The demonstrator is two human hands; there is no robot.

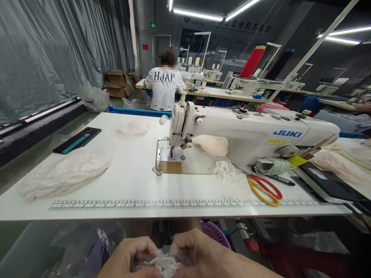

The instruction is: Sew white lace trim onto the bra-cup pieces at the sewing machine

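Observation:
Low in the head view, below the table's front edge, my left hand [133,258] and my right hand [199,253] are close together. Both pinch a bunched piece of white lace [165,264] between them. Its lower part runs out of the picture. Beyond them on the table stands a white sewing machine [232,125], its needle area over a metal plate. A stack of white lace pieces [69,170] lies at the left. Another lace piece [227,172] rests right of the needle plate, close to scissors [265,189] with red and yellow handles.
A ruler strip [174,204] runs along the table's front. A phone [78,140] lies at the back left, near pale fabric [132,129]. Coiled cord [271,166], a black pen [279,179] and a black notebook [327,181] are at the right. A person [166,87] sits ahead.

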